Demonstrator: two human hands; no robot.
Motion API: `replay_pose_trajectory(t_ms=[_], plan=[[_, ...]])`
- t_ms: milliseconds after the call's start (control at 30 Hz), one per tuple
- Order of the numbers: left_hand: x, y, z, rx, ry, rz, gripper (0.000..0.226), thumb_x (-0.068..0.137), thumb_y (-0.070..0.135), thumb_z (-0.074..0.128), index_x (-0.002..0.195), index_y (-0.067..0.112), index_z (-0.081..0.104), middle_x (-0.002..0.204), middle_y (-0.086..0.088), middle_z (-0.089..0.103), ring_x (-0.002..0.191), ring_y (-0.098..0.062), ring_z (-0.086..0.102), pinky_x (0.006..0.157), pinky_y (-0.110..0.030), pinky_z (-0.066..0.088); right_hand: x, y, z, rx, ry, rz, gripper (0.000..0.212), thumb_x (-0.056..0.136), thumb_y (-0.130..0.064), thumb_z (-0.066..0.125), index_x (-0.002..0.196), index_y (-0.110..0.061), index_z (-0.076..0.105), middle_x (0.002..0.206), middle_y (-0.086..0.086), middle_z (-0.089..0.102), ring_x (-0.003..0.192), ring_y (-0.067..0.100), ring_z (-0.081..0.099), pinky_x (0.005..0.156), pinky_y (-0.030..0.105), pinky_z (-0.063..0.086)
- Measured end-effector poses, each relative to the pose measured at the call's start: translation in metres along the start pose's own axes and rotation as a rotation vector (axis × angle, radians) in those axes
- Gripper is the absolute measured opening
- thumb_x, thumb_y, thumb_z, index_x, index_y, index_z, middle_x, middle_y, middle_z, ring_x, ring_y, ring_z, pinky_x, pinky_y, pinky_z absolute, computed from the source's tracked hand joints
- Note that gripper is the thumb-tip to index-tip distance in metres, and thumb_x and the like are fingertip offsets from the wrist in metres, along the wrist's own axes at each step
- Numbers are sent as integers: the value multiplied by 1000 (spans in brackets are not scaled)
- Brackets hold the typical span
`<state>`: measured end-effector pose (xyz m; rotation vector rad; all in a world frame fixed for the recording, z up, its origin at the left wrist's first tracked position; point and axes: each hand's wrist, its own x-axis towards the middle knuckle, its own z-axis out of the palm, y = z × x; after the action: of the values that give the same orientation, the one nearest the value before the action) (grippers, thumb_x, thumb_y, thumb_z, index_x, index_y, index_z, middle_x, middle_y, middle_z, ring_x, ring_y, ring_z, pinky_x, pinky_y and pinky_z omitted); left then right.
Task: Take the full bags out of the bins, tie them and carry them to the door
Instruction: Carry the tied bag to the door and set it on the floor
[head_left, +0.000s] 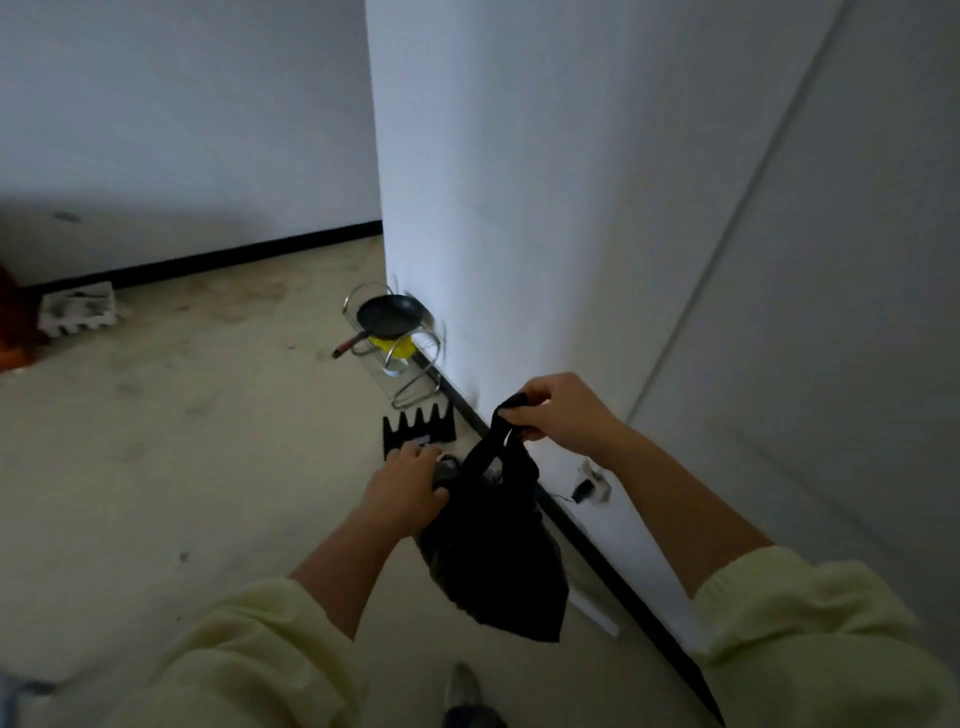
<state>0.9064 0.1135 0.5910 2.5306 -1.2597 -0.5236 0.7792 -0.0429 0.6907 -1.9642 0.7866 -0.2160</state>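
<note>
Just off the white wall (545, 208), a black bag (498, 561) is hanging above the floor (182, 441), looking dull and crumpled, bulging in the middle and narrowing to a corner at the bottom. Its long axis is running near upright, neck uppermost. The right grip (561, 415) is curling tight round the stretched neck strip and bearing the weight; the left grip (408, 491) is pinching the bag's rim lower down, fingers curled. The dark skirting (597, 551) is running close on the bag's right. Open floor is spreading leftward, a black spiked rack (418, 428) and a wire stand (415, 384) carrying a pan (389, 314) sitting beyond.
</note>
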Motion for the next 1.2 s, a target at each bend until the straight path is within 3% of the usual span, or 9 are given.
replay_pose_trajectory(t_ms=[200, 533, 667, 767, 833, 967, 1200], plan=[[95, -91, -69, 43, 42, -170, 55, 90, 33, 54, 140, 17, 40, 136, -12, 42, 127, -31, 40, 99, -42, 43, 148, -60, 61, 1, -161, -109, 19, 83, -12, 73, 93, 3, 70, 80, 11, 70, 68, 20, 68, 77, 34, 59], [248, -266, -185, 33, 126, -292, 53, 92, 35, 53, 140, 18, 40, 136, -10, 42, 126, -29, 38, 95, -40, 43, 382, -177, 174, -78, -296, -220, 16, 84, -15, 72, 89, 0, 70, 77, 11, 71, 59, 11, 65, 59, 17, 54], [305, -333, -224, 36, 95, -283, 54, 92, 38, 52, 141, 19, 39, 139, -9, 39, 128, -29, 35, 97, -40, 41, 467, -212, 217, -74, -277, -236, 16, 83, -17, 72, 88, -2, 70, 79, 15, 70, 63, 15, 65, 66, 31, 60], [349, -395, -265, 40, 68, -279, 55, 92, 42, 52, 140, 19, 39, 139, -8, 39, 129, -28, 36, 99, -40, 41, 530, -248, 251, -65, -242, -231, 12, 85, -16, 71, 82, -5, 67, 71, 5, 66, 51, 3, 60, 57, 20, 53], [379, -433, -296, 5, 56, -288, 56, 91, 42, 54, 140, 18, 40, 139, -9, 39, 129, -28, 36, 100, -39, 41, 569, -275, 270, -76, -226, -237, 14, 86, -17, 70, 75, -11, 65, 65, 2, 63, 48, 5, 57, 56, 19, 48], [449, -494, -348, -132, 95, -322, 54, 90, 34, 57, 139, 17, 43, 140, -12, 39, 130, -30, 35, 103, -39, 37, 653, -316, 302, -89, -176, -276, 12, 84, -15, 71, 75, -8, 67, 74, 14, 68, 65, 18, 62, 73, 39, 55], [591, -589, -412, -196, 116, -305, 54, 90, 32, 58, 140, 16, 43, 143, -13, 38, 133, -31, 33, 105, -39, 35, 809, -364, 359, -112, -100, -410, 6, 84, -15, 71, 84, -10, 74, 78, 6, 73, 75, 21, 69, 74, 36, 55]])
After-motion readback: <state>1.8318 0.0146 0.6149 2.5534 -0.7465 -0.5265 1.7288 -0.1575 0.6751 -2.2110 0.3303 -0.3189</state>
